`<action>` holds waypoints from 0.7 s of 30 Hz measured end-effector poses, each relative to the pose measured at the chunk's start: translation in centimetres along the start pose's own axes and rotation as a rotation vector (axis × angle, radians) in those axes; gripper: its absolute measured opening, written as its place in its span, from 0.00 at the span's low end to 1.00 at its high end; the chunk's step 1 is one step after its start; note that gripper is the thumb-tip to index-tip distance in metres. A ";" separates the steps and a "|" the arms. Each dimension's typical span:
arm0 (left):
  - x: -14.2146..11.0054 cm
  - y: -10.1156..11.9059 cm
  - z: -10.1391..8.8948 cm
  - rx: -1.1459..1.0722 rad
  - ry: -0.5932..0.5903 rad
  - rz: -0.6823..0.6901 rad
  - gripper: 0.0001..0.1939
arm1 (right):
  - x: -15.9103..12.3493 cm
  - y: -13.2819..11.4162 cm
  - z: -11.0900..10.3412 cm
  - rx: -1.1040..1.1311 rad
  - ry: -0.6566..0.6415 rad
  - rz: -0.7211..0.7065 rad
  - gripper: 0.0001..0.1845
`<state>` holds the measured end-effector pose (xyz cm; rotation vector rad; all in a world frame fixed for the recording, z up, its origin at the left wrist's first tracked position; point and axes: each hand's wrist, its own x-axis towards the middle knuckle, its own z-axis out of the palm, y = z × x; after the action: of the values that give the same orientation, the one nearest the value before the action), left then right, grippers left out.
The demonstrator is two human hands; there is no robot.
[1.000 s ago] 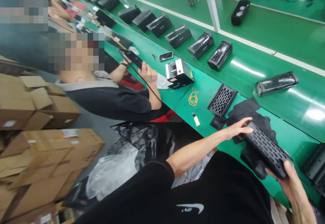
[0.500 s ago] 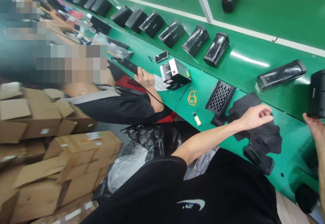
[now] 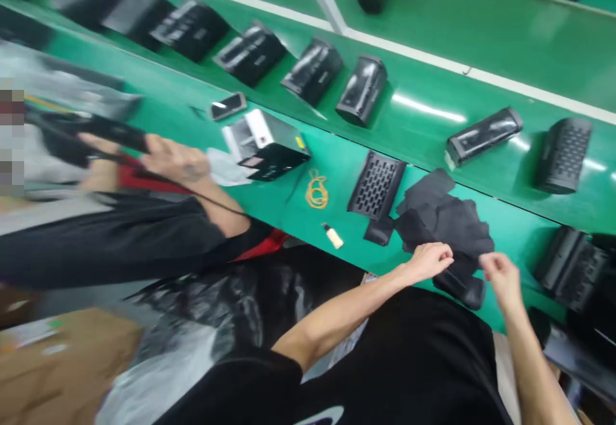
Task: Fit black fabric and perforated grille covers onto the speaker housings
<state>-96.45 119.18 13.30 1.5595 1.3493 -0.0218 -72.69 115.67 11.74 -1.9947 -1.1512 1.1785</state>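
Observation:
Both my hands hover over a pile of black cloth pieces (image 3: pixel 447 219) on the green bench (image 3: pixel 298 219). My left hand (image 3: pixel 430 260) has its fingers curled at the pile's near edge, on a cloth piece. My right hand (image 3: pixel 498 274) is close beside it with fingers bent in a pinch; what they hold is too blurred to name. A dark pouch-like piece (image 3: pixel 459 287) lies between the hands. A black perforated grille (image 3: pixel 376 184) lies just left of the pile.
Black speakers (image 3: pixel 362 88) line the conveyor belt, one with a perforated cover (image 3: pixel 563 155) at the right. Black housings (image 3: pixel 570 268) stand at my right. A co-worker's hand (image 3: pixel 176 158) holds a cabled tool at the left, near a white-and-black box (image 3: pixel 264 146), phone (image 3: pixel 227 106), rubber bands (image 3: pixel 316 192), small bottle (image 3: pixel 333 235).
My right hand carried the perforated speaker up and let go of it on the belt. Both hands have since come together at the cloth pile. The view swung right.

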 end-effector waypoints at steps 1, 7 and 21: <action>0.2 0.0 0.0 -0.007 0.001 0.016 0.08 | -2.6 0.9 1.5 0.012 -0.033 0.048 0.28; 0.8 0.1 0.0 -0.036 -0.032 0.089 0.09 | -8.9 3.7 0.3 0.005 0.175 0.235 0.40; 0.1 0.2 -1.0 -0.318 0.007 0.069 0.10 | -2.8 4.2 -14.5 -0.486 0.540 0.193 0.20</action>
<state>-96.87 119.96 13.90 1.3353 1.2358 0.2306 -58.90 110.71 16.42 -2.6155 -1.0341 0.3910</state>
